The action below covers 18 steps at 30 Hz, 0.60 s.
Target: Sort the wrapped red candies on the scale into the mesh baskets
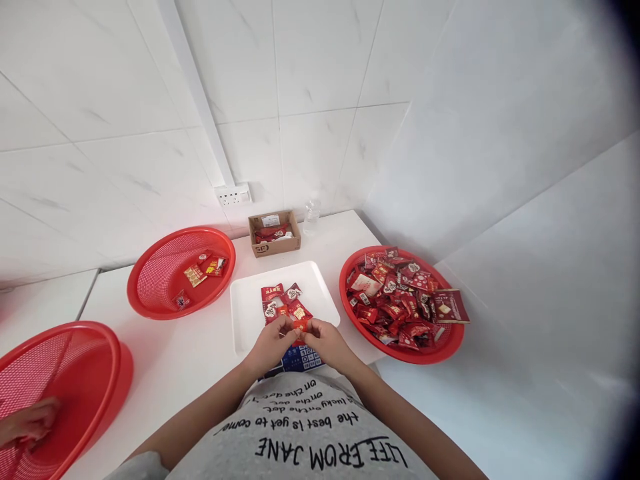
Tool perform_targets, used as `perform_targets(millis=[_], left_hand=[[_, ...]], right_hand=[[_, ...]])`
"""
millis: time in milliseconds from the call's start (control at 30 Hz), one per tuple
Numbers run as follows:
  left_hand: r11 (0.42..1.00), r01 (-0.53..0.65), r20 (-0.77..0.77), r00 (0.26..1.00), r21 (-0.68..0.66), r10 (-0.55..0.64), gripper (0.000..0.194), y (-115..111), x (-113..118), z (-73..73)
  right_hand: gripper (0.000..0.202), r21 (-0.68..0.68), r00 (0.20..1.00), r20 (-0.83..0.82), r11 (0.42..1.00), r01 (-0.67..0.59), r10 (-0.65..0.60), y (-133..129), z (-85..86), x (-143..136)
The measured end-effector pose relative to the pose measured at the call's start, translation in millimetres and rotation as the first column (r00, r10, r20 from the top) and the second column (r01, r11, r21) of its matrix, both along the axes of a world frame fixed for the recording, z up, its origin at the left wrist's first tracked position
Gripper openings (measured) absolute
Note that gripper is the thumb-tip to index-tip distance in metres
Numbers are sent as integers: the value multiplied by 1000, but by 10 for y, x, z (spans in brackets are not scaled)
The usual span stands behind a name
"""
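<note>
Between my left hand (273,343) and my right hand (325,340) is a small red snack packet (301,325), pinched by the fingers of both. The hands meet over the near edge of a white tray (245,320), which looks like a scale's pan. Several red wrapped snacks (271,293) lie on the tray just beyond my fingertips. Below the hands shows the blue keypad panel (303,359) of the scale, partly covered by my wrists and shirt.
To the right, a red basket (453,347) is heaped with red snack packets. A red basket (150,283) at the left holds a few packets. A small cardboard box (277,247) and a clear plastic bottle (312,213) stand at the back. Another person's hand (33,423) reaches into the near-left red basket (107,400).
</note>
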State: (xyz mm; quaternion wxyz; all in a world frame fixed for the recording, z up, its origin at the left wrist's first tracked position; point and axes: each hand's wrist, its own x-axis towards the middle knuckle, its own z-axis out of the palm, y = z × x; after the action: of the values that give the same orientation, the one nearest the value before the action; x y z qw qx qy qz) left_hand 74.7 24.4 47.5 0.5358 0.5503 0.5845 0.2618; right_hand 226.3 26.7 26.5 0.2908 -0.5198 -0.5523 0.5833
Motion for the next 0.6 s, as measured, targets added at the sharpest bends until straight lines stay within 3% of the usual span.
perform_targets(millis=[200, 367, 600], left_hand=[[998, 37, -41, 999, 57, -34, 21, 17, -7, -21], [996, 16, 28, 999, 90, -19, 18, 11, 3, -17], [995, -87, 202, 975, -57, 97, 22, -18, 6, -68]], right_hand=[[21, 67, 996, 86, 998, -8, 2, -20, 1, -15], [25, 34, 999, 51, 999, 17, -19, -2, 29, -9], [18, 13, 999, 1, 999, -43, 43, 4, 7, 29]])
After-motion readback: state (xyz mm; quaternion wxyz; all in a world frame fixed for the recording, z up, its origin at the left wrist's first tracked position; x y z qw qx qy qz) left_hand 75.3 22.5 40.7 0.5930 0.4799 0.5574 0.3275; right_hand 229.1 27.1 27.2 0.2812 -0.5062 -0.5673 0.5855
